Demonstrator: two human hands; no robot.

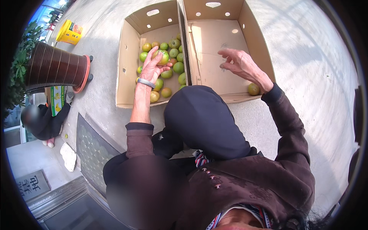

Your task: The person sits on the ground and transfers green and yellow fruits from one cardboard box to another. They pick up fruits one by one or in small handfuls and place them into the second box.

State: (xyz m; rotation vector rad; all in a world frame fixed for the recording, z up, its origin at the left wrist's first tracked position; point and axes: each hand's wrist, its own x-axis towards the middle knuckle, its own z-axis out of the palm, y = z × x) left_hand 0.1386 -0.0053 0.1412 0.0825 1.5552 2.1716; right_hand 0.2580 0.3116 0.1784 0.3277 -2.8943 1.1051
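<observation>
My left hand point(151, 66) holds a green tomato point(162, 58) in its fingers, above the left cardboard box point(126, 66). Several green and yellowish-orange tomatoes point(178, 67) lie spread over that box's floor. A metal-banded watch or bracelet circles my left wrist. Over the right cardboard box point(212, 37) hovers my right hand point(237, 61), fingers apart and curled, with nothing in them. One yellowish-green tomato point(253, 89) sits in that box's near right corner, close under my right wrist. The two boxes stand side by side, their walls touching.
My bent knee point(201, 115) is against the boxes' near side. To the left stand a large brown planter point(54, 66), a yellow bucket point(70, 32) and a seated person point(46, 120) by a banana carton point(57, 100). A doormat point(96, 146) and a white stone point(68, 156) lie nearby.
</observation>
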